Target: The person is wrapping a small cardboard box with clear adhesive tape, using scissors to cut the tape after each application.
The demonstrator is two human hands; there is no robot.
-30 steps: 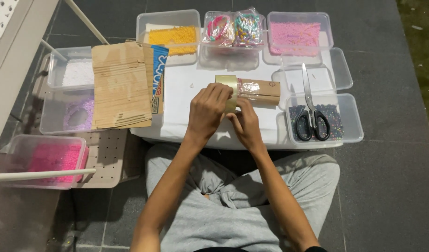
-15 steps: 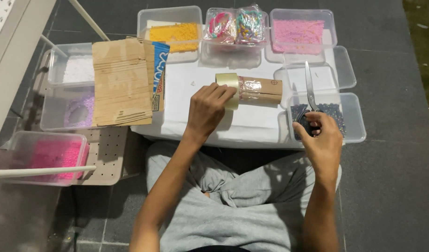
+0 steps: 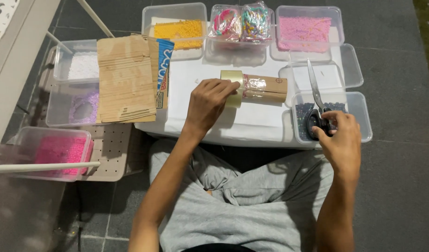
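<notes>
Scissors [image 3: 318,110] now sit gripped in the right hand [image 3: 341,142], which left the tube; left hand [image 3: 209,103] stays clamped on the tape roll [image 3: 234,87].

Brown cardboard tube [image 3: 266,87] w/ shiny clear wrap, yellowish tape roll [image 3: 233,84] on its end, right at left hand [image 3: 207,105] fingertips. Black-handled scissors [image 3: 317,109], silver blades, under right hand [image 3: 343,142] fingers; dark speckled beads in clear tub [image 3: 359,116] beneath. White sheet [image 3: 252,123] below both. Past the fingertips: yellow beads [image 3: 179,30], multicolour bands in bags [image 3: 242,21], pink beads [image 3: 305,30]. Off to left-hand side: tan corrugated cardboard [image 3: 126,79] w/ blue-printed edge, white beads [image 3: 81,65], pale purple beads [image 3: 81,107], hot pink beads [image 3: 60,151]. Beige pegboard [image 3: 109,149] w/ dot pattern. Grey clothes [image 3: 238,210], dark grey floor tiles [image 3: 401,84].
</notes>
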